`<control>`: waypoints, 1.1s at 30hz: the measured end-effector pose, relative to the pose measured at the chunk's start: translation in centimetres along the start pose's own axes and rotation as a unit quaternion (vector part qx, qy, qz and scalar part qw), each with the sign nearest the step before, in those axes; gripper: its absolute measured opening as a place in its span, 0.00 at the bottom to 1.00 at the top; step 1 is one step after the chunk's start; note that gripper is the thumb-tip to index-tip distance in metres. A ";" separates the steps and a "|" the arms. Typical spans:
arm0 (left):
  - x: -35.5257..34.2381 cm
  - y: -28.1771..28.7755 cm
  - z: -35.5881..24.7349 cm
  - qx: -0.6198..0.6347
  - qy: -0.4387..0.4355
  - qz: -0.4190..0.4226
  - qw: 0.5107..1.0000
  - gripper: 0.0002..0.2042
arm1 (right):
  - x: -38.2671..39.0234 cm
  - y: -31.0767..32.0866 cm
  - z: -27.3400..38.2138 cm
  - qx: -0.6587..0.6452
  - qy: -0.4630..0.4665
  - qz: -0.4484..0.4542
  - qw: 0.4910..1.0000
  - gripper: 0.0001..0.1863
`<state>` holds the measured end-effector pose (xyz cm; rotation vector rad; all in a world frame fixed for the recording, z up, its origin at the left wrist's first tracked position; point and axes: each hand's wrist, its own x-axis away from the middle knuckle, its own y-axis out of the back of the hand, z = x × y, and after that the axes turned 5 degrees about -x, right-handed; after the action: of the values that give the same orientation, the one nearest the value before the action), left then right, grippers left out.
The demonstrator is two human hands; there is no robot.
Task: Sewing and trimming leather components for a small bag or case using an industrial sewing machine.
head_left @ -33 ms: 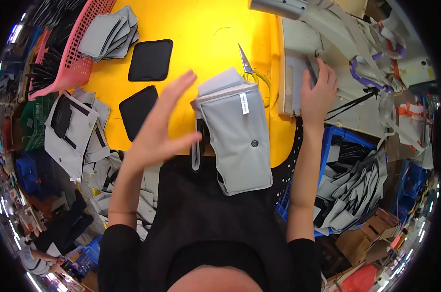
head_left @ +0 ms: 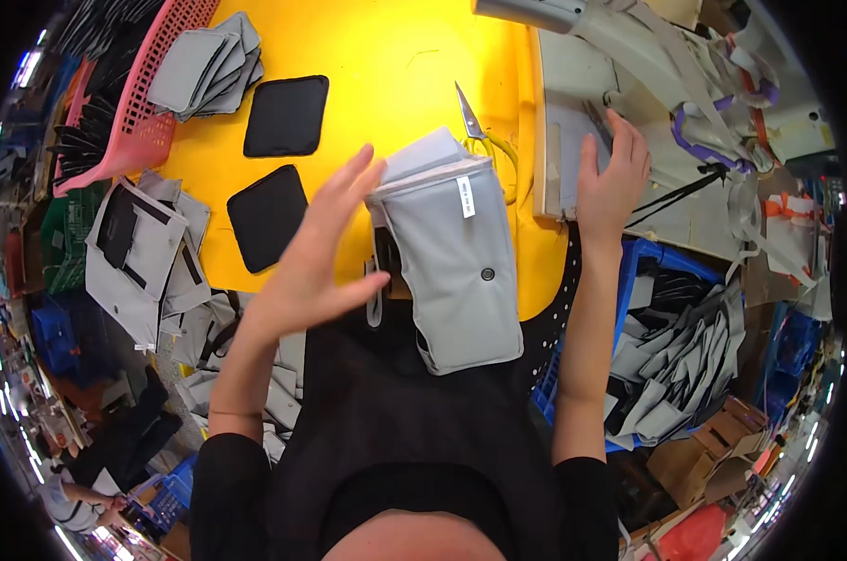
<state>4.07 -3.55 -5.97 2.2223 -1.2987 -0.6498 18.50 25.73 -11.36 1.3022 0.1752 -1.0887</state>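
A grey fabric pouch (head_left: 456, 271) with a black snap and a small white label lies over the front edge of the yellow table. My left hand (head_left: 316, 252) hovers by the pouch's left side, fingers stretched and thumb apart, holding nothing. Its thumb tip is near the black strap edge there; I cannot tell whether they touch. My right hand (head_left: 612, 178) rests spread on the pale sewing machine bed (head_left: 559, 140), with a thin grey metal piece beside its fingertips. Beyond the pouch lie yellow-handled scissors (head_left: 475, 122), partly covered by it.
Two black square pads (head_left: 287, 116) lie left on the yellow table (head_left: 377, 56). Behind them are a stack of grey pieces (head_left: 207, 70) and a pink basket (head_left: 152, 93). Grey pouches (head_left: 134, 252) hang at the left edge. A blue crate (head_left: 620, 290) of grey pieces stands right.
My left hand has shifted slightly right and toward me, closer to the pouch. My right hand and the pouch look nearly unmoved.
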 end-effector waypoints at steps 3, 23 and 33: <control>1.0 -3.6 0.3 -0.047 0.003 -0.052 0.998 0.35 | 2.5 2.0 1.7 -0.261 -0.063 0.147 0.952 0.20; -4.3 -5.7 2.7 0.110 -0.066 -0.017 0.992 0.39 | 2.7 5.3 8.8 -0.216 0.036 0.250 0.943 0.34; -2.1 -6.3 2.6 -0.042 -0.205 -0.012 0.978 0.34 | 4.5 3.5 6.4 -0.512 -0.069 0.210 0.830 0.31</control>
<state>5.72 0.56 -11.49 2.1075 -1.4028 -1.1979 20.51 17.53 -9.84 0.2516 0.2932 -0.5317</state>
